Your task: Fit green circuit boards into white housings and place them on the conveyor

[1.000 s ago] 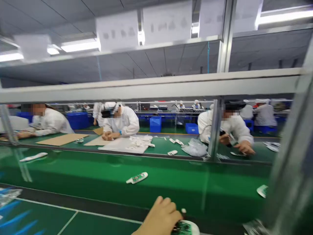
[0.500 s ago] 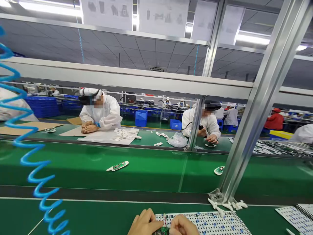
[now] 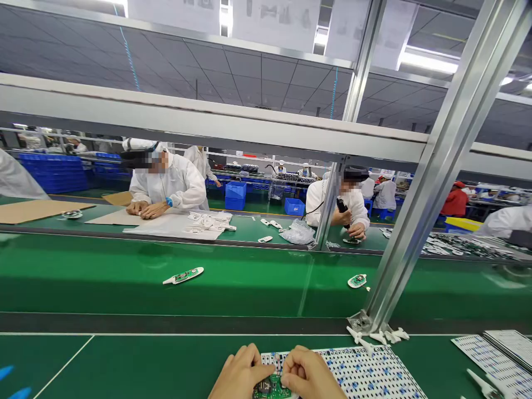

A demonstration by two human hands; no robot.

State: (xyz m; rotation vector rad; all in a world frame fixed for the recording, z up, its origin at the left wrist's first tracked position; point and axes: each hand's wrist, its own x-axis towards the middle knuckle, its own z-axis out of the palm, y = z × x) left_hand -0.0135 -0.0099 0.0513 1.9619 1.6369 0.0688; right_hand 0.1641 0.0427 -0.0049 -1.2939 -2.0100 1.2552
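Note:
At the bottom of the view, my left hand (image 3: 238,376) grips a green circuit board (image 3: 274,386), its thumb lying across the board's upper left. My right hand (image 3: 313,375) is closed at the board's right side, thumb and fingertips pinched together; whatever they hold is too small to make out. Thin wires (image 3: 277,363) rise from the board between both hands. Beneath and behind them lies a white sheet with rows of dark holes and blue marks (image 3: 369,371). The board's lower part is cut off by the frame edge.
A metal post (image 3: 415,221) stands at right, small white plastic parts (image 3: 368,344) by its foot. Beyond the bench, a green belt (image 3: 266,288) carries board assemblies (image 3: 183,276). Printed sheets (image 3: 494,354) lie at right. Across the belt, a co-worker holds a black power screwdriver (image 3: 342,210).
The board assemblies on the belt have shifted left. My view has tilted down slightly, showing more of my hands and the board. The blue coiled hose has mostly left the view.

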